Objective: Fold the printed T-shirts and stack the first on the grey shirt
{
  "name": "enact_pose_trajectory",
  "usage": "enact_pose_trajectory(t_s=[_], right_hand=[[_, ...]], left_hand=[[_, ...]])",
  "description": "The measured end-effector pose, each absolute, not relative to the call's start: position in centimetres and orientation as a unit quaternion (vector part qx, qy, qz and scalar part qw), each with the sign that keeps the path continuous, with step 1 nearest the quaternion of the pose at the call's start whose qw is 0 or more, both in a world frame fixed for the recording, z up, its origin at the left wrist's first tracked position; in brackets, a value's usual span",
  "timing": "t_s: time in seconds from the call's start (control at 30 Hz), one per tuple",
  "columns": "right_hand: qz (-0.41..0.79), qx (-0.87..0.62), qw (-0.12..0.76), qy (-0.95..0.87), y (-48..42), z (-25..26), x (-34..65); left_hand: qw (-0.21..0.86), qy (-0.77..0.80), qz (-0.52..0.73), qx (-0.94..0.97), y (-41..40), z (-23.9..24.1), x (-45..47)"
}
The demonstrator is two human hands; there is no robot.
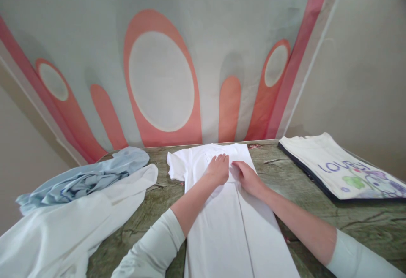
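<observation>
A white T-shirt (218,231) lies lengthwise in front of me, its right side folded inward and one short sleeve sticking out at the upper left. My left hand (218,169) rests on its upper part, fingers extended side by side and flat on the cloth. Just to the right, my right hand (249,178) is closed with bent fingers at the folded cloth near the collar end, its fingertips pointing toward my left hand. Part of the fabric under both hands is hidden.
A wood-patterned table (266,155) carries everything. On the left lie a crumpled light blue garment (91,176) and a white garment (95,214). Folded clothes with a printed white top (320,155) sit at the right. Behind the table's far edge stands a patterned wall (209,37).
</observation>
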State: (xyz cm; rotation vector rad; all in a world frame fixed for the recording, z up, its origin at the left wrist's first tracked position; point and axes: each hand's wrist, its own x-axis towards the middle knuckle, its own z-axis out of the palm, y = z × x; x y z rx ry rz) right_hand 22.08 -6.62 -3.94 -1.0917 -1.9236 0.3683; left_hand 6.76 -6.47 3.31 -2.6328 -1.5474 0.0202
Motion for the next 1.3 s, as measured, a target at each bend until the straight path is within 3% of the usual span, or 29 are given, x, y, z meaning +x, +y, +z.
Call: enact_pose_trajectory(t_s=[0.23, 0.57, 0.7, 0.97, 1.3], right_hand=[[0.155, -0.454, 0.414, -0.773, -6.7, -3.8, 22.1], [0.153, -0.455, 0.412, -0.774, -6.7, -3.9, 22.2], [0.153, -0.448, 0.415, -0.777, -6.5, -4.2, 22.2], [0.15, -0.439, 0.409, -0.785, -6.5, -4.2, 22.3], [0.158, -0.45, 0.41, -0.778, -6.7, -3.9, 22.3]], left_hand=[[0.002, -0.543, -0.014, -0.84, -5.3, -0.4, 5.5], [0.035, -0.64, -0.002, -0.767, -3.9, -0.2, 2.0], [0.072, -0.608, -0.02, -0.79, -4.2, 0.4, 2.9], [0.026, -0.52, -0.042, -0.853, -4.5, -0.8, 5.7], [0.027, -0.618, -0.009, -0.786, -3.1, -0.1, 1.6]])
